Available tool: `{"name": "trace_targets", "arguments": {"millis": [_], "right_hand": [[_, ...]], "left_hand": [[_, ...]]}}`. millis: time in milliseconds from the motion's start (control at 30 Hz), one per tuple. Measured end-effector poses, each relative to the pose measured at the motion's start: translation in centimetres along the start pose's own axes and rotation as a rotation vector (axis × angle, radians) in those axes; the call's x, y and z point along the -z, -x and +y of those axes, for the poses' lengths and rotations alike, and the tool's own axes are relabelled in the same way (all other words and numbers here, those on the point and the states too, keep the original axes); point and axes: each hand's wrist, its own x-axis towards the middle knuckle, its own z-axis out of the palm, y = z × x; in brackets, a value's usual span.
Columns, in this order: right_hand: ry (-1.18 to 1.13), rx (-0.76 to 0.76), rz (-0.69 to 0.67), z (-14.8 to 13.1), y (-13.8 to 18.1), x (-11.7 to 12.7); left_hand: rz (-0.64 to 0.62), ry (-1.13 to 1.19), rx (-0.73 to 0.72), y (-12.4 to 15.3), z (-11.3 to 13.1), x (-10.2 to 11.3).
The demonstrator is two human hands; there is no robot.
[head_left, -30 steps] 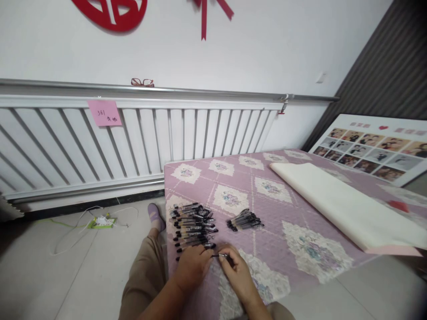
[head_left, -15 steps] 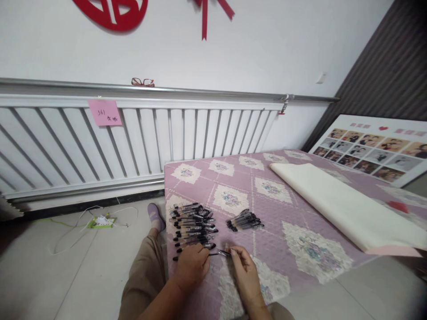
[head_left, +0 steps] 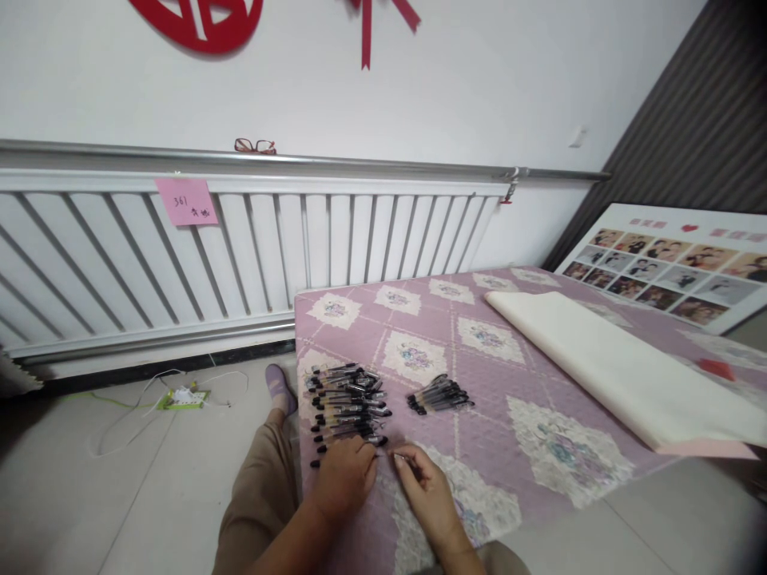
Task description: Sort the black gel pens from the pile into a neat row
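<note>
My left hand (head_left: 343,479) is closed around a black pen (head_left: 316,461) whose end sticks out to the left of the fist. My right hand (head_left: 423,491) pinches a small thin pen part at its fingertips, almost touching the left hand. Both hands rest near the front edge of a pink patterned mattress (head_left: 479,375). Just beyond the left hand lies a large pile of black pens (head_left: 344,403). A smaller bundle of pens (head_left: 440,395) lies to the right of that pile.
A cream roll of cloth (head_left: 611,367) lies across the mattress on the right. A white radiator (head_left: 240,255) with a pink note (head_left: 185,201) lines the wall. A power strip with cables (head_left: 180,397) sits on the floor. A photo board (head_left: 671,267) leans at far right.
My right hand drew a little to the right away from the left hand, then came back in close to it. The left hand stayed in place on its pen.
</note>
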Motion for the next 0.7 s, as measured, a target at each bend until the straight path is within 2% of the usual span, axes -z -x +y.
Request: {"name": "trace_targets", "arguments": {"millis": [100,300,467,600,700], "right_hand": [[0.071,0.075,-0.038,-0.1,0.0,0.0],[0.281,0.188,0.119,0.4,-0.4,0.1],[0.456,0.287,0.08,1.2,-0.7,-0.5],[0.471,0.27,0.081,1.6,-0.6,-0.6],[0.417,0.186,0.186,2.0,-0.4,-0.2]], "left_hand": [[-0.019,0.007,-0.044,0.1,0.0,-0.1],[-0.029,0.013,-0.084,0.0,-0.1,0.1],[-0.048,0.01,-0.102,0.0,-0.1,0.1],[-0.064,0.008,-0.099,-0.1,-0.2,-0.1],[-0.073,0.006,-0.083,-0.1,-0.2,-0.1]]}}
